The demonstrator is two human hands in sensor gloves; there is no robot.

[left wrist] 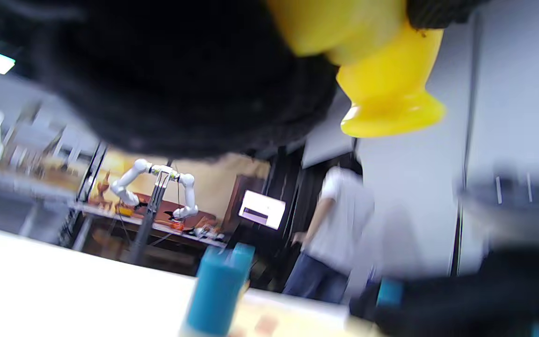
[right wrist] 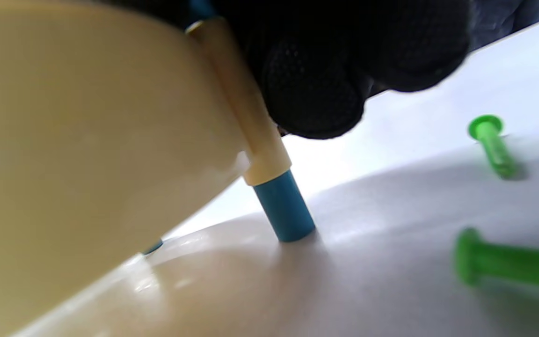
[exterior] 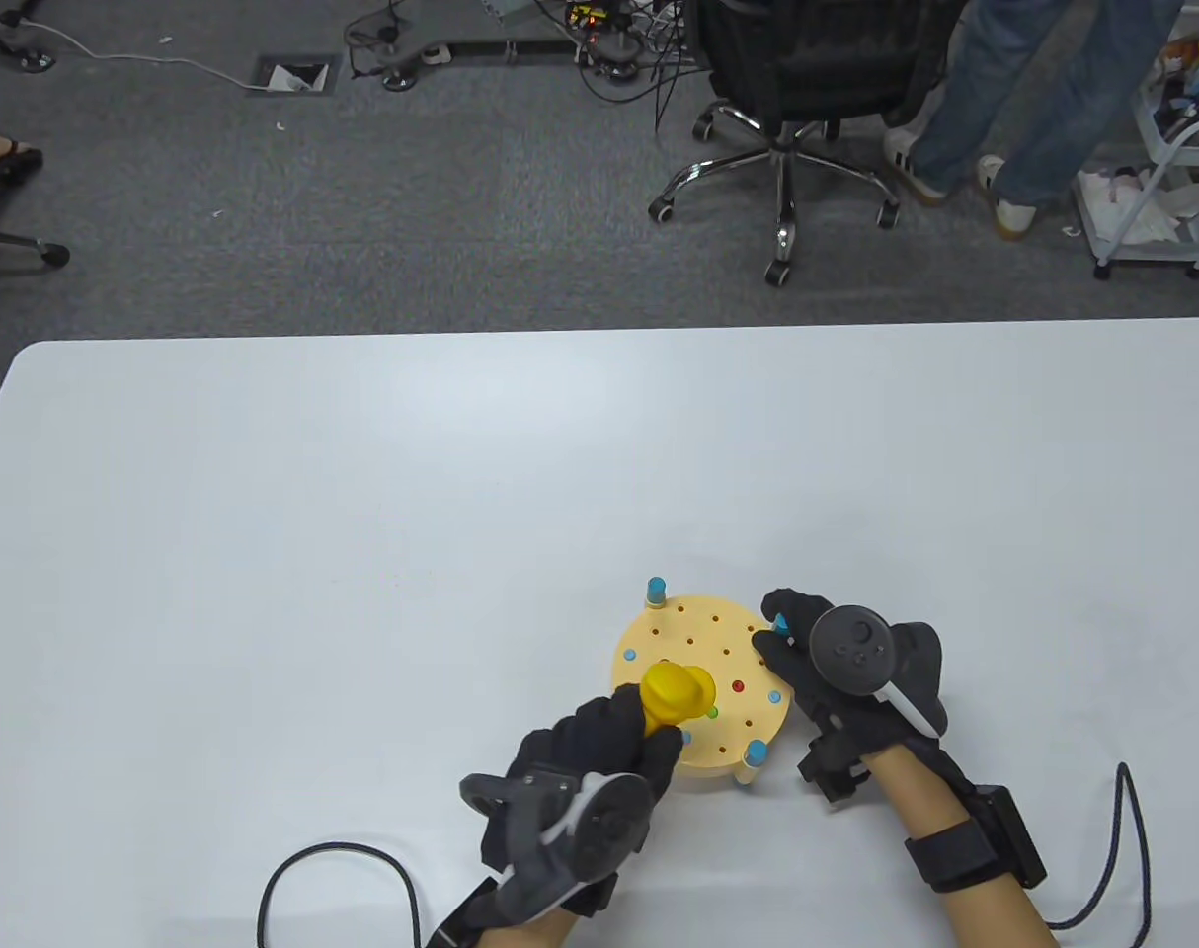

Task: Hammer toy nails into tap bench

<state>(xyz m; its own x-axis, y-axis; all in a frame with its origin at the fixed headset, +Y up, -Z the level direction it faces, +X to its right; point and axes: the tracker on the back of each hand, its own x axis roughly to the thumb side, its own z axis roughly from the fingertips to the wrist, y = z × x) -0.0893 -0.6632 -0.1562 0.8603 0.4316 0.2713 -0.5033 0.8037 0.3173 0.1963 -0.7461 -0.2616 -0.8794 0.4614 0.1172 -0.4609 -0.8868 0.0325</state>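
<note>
Looking down in the table view, the round tap bench [exterior: 703, 691] sits on the white bench [exterior: 362, 543] near its front edge. The left hand [exterior: 580, 790] curls its fingers [exterior: 624, 731] round a yellow hammer [exterior: 674, 696] over the disc. The right hand [exterior: 851, 681] grips the disc's right rim.

Left wrist view: the hammer head [left wrist: 386, 93] juts below the black glove.

Right wrist view: fingertips [right wrist: 316, 93] pinch a blue-tipped leg [right wrist: 281, 206]; two green nails [right wrist: 494, 145] lie well apart on the bench.

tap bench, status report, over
Left hand grips yellow hammer above tap bench. Right hand steadies bench's edge. Two green nails loose on table.
</note>
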